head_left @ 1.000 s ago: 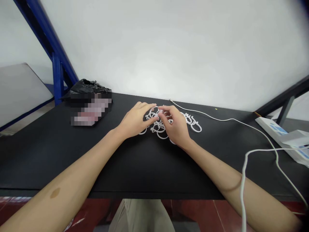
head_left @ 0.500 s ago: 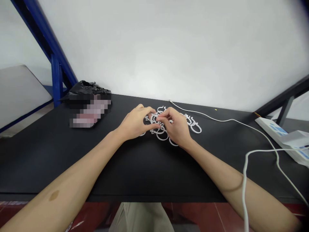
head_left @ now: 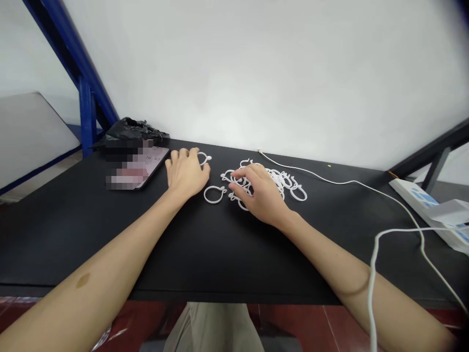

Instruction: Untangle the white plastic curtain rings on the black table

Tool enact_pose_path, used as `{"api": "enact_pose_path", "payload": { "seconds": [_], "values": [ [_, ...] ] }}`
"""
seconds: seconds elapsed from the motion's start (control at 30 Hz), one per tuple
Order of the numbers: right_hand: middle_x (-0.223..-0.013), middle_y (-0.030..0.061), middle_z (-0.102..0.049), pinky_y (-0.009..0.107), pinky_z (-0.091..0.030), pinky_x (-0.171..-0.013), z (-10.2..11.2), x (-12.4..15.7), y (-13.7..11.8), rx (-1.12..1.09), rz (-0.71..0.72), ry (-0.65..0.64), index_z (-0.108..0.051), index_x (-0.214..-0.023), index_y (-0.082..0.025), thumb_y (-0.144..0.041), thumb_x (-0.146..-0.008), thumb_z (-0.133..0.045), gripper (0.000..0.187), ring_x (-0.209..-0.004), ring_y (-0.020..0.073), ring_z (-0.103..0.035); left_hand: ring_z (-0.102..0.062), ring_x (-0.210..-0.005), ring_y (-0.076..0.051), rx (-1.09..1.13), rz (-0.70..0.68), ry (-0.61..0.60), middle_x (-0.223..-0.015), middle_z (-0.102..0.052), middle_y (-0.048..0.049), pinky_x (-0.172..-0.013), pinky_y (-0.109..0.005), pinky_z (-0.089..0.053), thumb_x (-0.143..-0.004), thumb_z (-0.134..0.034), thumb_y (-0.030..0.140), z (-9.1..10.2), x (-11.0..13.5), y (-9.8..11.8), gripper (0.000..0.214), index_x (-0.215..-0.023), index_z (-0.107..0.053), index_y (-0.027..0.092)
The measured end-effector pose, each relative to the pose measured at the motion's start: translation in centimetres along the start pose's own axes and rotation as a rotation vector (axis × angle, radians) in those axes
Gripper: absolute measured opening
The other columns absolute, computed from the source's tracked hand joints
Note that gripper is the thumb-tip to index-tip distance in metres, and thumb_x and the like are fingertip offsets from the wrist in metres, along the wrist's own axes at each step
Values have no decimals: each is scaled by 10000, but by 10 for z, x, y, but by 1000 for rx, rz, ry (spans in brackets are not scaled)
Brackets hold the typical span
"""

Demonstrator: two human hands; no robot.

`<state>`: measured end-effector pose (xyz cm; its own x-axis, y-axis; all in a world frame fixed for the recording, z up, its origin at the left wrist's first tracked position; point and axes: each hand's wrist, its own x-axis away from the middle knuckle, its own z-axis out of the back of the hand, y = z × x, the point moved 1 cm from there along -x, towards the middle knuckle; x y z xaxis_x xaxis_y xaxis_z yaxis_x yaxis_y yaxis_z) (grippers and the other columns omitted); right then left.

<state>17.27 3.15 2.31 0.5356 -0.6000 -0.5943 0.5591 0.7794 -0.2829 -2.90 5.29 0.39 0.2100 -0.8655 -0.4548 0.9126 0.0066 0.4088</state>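
A pile of white plastic curtain rings (head_left: pixel 278 178), each with a small eyelet, lies on the black table (head_left: pixel 220 254). My right hand (head_left: pixel 262 193) rests over the pile's left part, thumb and forefinger apart around some rings; its other fingers are partly hidden. Left of the pile, my left hand (head_left: pixel 187 171) is palm down with fingers spread. A single curtain ring (head_left: pixel 203 158) shows between its forefinger and thumb, partly hidden by the fingers. Another loose ring (head_left: pixel 214 194) lies flat between the two hands.
A phone (head_left: pixel 156 159), partly blurred out, lies at the left beside a crumpled black plastic bag (head_left: pixel 134 129). A white cable (head_left: pixel 340 183) runs across the right side toward a white and blue box (head_left: pixel 421 198). Another cable (head_left: pixel 373 274) crosses in front of my right forearm.
My left hand has moved left, away from the pile, and its fingers have spread. A ring now lies by its fingertips. My right hand stays at the pile, its thumb and forefinger now apart.
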Motion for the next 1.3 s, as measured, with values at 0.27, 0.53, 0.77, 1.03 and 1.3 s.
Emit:
{"api": "enact_pose_path", "payload": {
  "seconds": [0.27,0.53,0.77,1.03,1.3],
  "values": [
    [-1221,82,-665,532,-360,-1112,-9,6,-9,122,182,-229,-640,-1151,-194,-268,-931,-553,248,-1336,301,-411,-442,-1178,-439,-7,-84,-29,-1251,-570,-199,-912,-629,-365,-863,-474,291,-1,4,5,386,-1217,-580,178],
    [-994,82,-691,437,-460,-886,-8,-2,-8,284,128,-52,-674,-993,-221,-188,-965,-472,207,-968,254,-531,-501,-1095,-282,268,-315,-131,-1155,-667,-56,-953,-481,-383,-912,-462,281,15,7,25,268,-1126,-614,229],
    [-1019,98,-672,421,-423,-812,2,-5,8,299,-58,108,-608,-1100,-195,-184,-963,-444,214,-924,265,-520,-517,-1059,-242,364,-519,-257,-1193,-664,-59,-991,-413,-413,-893,-550,400,21,15,29,516,-1361,-508,185],
    [-975,76,-688,413,-433,-807,2,-6,10,240,-20,99,-622,-1003,-215,-203,-956,-475,154,-915,252,-540,-516,-1003,-240,271,-533,-219,-1096,-684,-50,-915,-391,-456,-886,-579,477,13,12,22,543,-1358,-538,211],
    [-971,70,-689,387,-474,-810,-1,-4,2,110,49,97,-612,-1052,-211,-292,-959,-519,155,-888,231,-558,-541,-1006,-222,360,-560,-280,-1056,-691,-41,-856,-358,-484,-867,-592,331,13,13,26,498,-1355,-540,244]
  ]
}}
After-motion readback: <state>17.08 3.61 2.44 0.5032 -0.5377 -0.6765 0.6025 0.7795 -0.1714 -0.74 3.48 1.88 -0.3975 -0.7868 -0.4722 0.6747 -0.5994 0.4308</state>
